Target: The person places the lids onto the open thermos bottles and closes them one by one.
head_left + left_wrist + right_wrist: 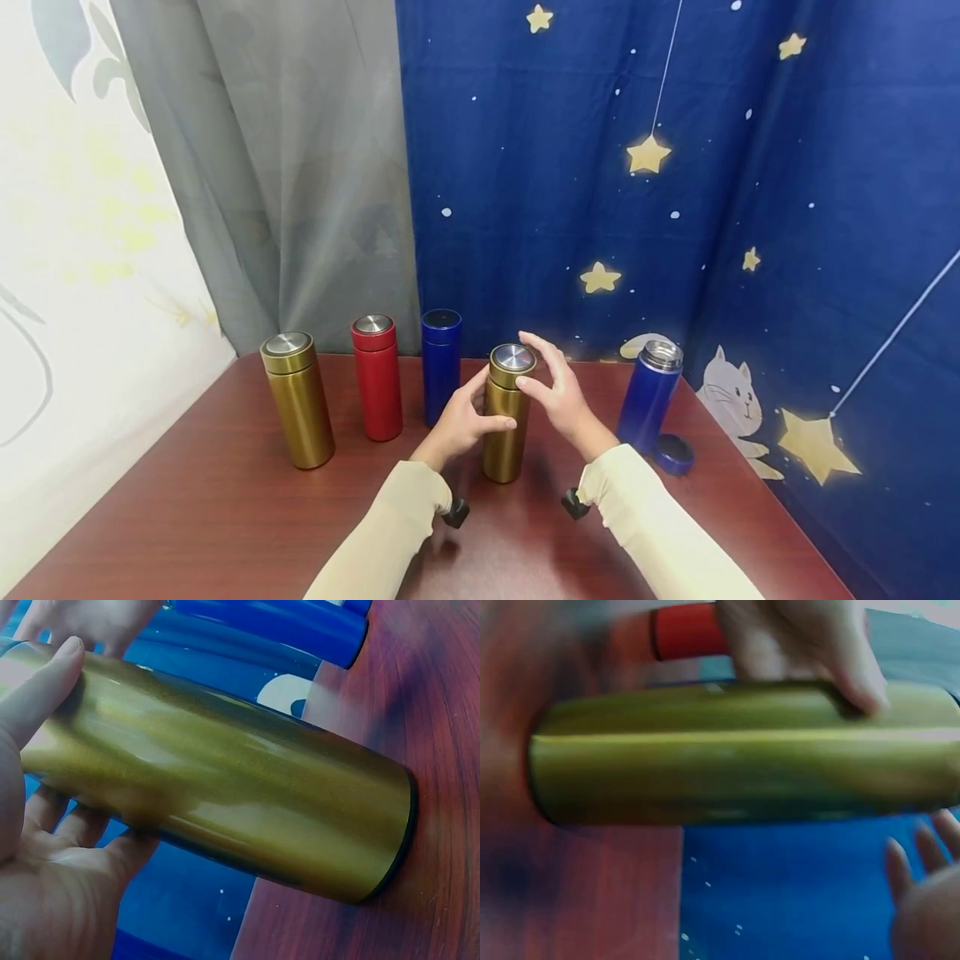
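Note:
A gold thermos with a shiny steel-topped lid stands upright on the table in front of me. My left hand grips its upper body from the left, thumb across the near side and fingers behind, as the left wrist view shows. Beside the lid on the right is my right hand, its thumb tip right at the lid and its other fingers held out past the far side. In the right wrist view, the spread fingers of that hand stand off the gold thermos.
To the left are another gold thermos, a red thermos and a blue thermos, all lidded. An uncapped blue thermos stands at right, its blue lid lying beside it. Curtains hang behind the table.

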A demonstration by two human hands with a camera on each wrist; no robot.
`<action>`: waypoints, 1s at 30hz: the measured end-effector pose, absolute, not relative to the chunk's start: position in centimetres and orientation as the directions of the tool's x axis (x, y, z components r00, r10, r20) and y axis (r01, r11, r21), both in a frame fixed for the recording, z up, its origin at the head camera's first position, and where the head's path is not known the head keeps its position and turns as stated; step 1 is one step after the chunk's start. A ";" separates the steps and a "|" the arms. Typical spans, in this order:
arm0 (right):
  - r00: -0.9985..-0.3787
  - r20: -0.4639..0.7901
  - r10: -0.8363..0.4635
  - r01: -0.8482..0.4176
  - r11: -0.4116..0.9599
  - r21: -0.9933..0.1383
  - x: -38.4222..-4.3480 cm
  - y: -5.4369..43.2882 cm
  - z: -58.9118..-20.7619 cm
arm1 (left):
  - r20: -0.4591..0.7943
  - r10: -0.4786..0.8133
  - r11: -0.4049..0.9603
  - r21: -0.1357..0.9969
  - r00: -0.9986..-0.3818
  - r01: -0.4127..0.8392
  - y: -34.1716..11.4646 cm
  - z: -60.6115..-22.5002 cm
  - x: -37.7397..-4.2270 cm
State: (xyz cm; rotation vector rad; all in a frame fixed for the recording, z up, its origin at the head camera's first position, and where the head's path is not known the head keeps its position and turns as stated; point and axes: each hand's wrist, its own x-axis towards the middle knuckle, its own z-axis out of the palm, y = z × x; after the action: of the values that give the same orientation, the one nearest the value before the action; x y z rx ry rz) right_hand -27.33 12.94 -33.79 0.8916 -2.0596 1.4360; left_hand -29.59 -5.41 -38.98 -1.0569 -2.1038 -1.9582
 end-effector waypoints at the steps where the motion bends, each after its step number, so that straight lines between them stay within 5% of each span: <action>1: -0.688 0.660 -0.301 -0.724 0.223 -0.652 -27.9 13.3 -33.8 | 0.495 0.427 -0.055 0.849 -0.757 0.525 -5.4 -39.0 -29.6; 6: -0.729 0.536 -0.425 -0.663 0.247 -0.706 -30.0 14.6 -34.2 | 0.478 0.434 -0.055 0.860 -0.763 0.508 -5.6 -39.0 -29.5; 11: -0.701 0.605 -0.378 -0.711 0.438 -0.550 -30.0 14.4 -34.5 | 0.479 0.422 -0.049 0.860 -0.770 0.508 -5.5 -39.8 -30.0; 18: -0.505 0.813 -0.290 -0.713 0.671 -0.203 -30.1 12.9 -35.5 | 0.497 0.385 -0.047 0.852 -0.778 0.521 -5.1 -41.4 -31.3; 24: -0.391 0.897 -0.206 -0.613 0.786 -0.086 -30.0 11.7 -35.7 | 0.506 0.380 -0.057 0.849 -0.775 0.526 -5.0 -41.5 -31.1; 30: -0.470 0.855 -0.217 -0.556 0.825 -0.096 -29.7 11.7 -35.4 | 0.510 0.388 -0.060 0.845 -0.767 0.531 -5.0 -40.6 -30.4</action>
State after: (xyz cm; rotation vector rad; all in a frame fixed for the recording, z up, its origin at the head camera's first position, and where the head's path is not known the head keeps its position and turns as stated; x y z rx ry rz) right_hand -29.69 11.71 -35.43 0.5687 -2.0615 0.4536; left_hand -30.45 -5.03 -40.56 -1.0211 -2.0734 -1.9599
